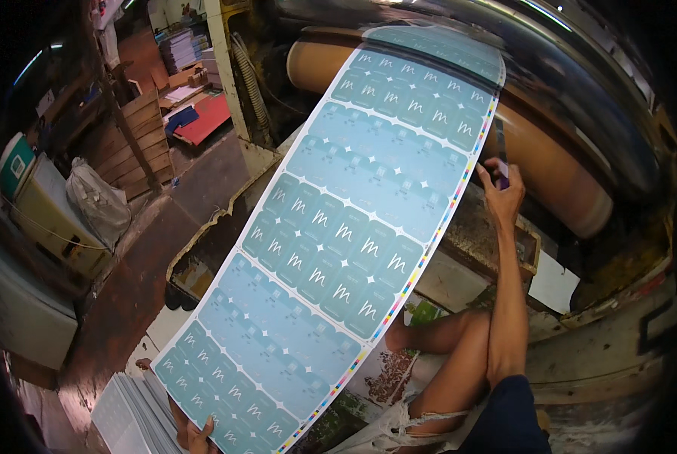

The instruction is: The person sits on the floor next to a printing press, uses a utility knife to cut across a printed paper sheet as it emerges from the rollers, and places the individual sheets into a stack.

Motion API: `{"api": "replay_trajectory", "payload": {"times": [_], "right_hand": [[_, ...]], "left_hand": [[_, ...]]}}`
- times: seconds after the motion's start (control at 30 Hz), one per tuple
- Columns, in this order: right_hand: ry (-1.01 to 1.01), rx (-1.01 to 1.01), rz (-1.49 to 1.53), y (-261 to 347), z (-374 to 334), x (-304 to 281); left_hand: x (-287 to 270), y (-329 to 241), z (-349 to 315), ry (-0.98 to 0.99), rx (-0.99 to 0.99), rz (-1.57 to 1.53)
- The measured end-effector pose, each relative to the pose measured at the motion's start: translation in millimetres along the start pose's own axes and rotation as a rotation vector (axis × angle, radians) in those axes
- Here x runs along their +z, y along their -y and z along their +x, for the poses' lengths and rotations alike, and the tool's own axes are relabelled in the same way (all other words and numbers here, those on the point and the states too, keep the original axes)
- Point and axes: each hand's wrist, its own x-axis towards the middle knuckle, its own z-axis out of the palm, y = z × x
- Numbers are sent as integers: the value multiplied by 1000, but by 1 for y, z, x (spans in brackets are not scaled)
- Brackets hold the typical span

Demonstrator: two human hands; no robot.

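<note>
A long printed sheet (316, 234) in teal and light blue, with white lettering and rounded card shapes, slants from the machine's roller down towards me. Coloured registration marks run along its right edge. At the lower left, my left hand (196, 437) grips the sheet's near edge, thumb on top and fingers hidden beneath. My right hand (503, 198) is beside the sheet's upper right edge, closed around a small purple tool (503, 180). A dark narrow strip shows above that tool; its exact kind is unclear. The sheet's far end lies over the roller.
A brown roller (573, 174) and a shiny metal cylinder (535, 53) cross the top. A stack of printed sheets (127, 416) stands lower left. My bare leg (456, 363) is under the sheet. Further left are a white sack (96, 200), wooden planks (138, 151) and a red board (206, 121).
</note>
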Motion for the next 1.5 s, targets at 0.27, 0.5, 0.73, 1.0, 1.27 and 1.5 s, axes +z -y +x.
{"api": "replay_trajectory", "payload": {"times": [0.27,0.5,0.73,1.0,1.27,1.5], "right_hand": [[215,-341,-237,45,24,-9],[415,-513,-83,9,46,-8],[580,-193,96,8,55,-29],[707,-267,-35,40,30,-20],[776,-234,-80,73,-75,-3],[941,-116,23,123,-104,-12]], "left_hand": [[38,-7,-37,-246,-121,-226],[54,-10,-65,-393,52,-361],[5,-3,-74,-520,38,-96],[-34,36,-36,-502,-72,-26],[-99,151,34,-495,82,260],[-63,183,74,-425,68,28]]}}
